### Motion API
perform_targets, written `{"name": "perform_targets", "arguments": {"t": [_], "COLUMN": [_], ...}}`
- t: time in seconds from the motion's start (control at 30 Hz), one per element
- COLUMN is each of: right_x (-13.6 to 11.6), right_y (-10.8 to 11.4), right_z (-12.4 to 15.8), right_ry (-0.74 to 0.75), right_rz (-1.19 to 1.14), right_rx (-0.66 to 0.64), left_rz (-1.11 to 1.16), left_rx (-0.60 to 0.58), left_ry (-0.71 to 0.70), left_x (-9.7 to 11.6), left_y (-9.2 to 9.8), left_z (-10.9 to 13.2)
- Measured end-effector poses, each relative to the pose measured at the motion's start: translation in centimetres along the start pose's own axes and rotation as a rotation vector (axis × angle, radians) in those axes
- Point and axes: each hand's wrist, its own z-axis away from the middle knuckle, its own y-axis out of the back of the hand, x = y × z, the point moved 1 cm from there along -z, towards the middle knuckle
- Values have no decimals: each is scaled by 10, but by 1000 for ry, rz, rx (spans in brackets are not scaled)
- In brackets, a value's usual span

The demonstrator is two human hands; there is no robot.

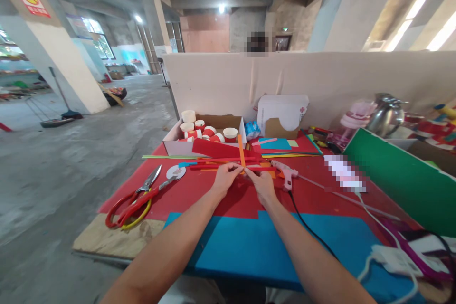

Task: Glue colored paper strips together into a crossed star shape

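An upright orange paper strip (241, 149) crosses a long red strip (203, 167) that runs sideways, and both of my hands meet at the crossing. My left hand (226, 178) pinches there from the left, thumb and index finger together. From the right, my right hand (261, 184) pinches the same spot with its fingertips. Just beyond the hands lie more red and orange strips and a folded red sheet (217, 148). A pink glue gun (287, 174) rests right of my right hand. Exactly which strip each fingertip grips is partly hidden.
Red-handled scissors (132, 203) and a roll of tape (176, 172) lie to the left. Behind stands a box (173, 143) of red and white paper cups. Blue cloth (313, 235) covers the front edge. A green panel (399, 180) and a white power strip (399, 261) are at right.
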Motion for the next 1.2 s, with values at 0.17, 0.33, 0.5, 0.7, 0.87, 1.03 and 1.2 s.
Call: {"name": "perform_targets", "arguments": {"t": [0.17,0.33,0.5,0.7,0.87,1.03,1.2], "right_x": [2,4,3,7,7,2,-2], "right_y": [-1,-1,2,7,5,2,2], "right_z": [-1,-2,-5,-9,-7,-3,-1], "right_ry": [-21,-7,-25,-149,-180,-206,-200], "right_rz": [-114,-66,-134,-305,-358,-373,-335], "right_rx": [-10,42,-61,-118,-120,-167,-166], "left_rz": [48,-12,55,167,156,166,154], "left_rx": [-51,-23,40,3,-49,-45,-73], "left_ry": [63,20,17,58,56,49,36], "left_x": [3,5,2,0,0,-1,2], "left_y": [-3,-3,0,1,0,0,0], "left_z": [3,3,0,-2,0,0,1]}}
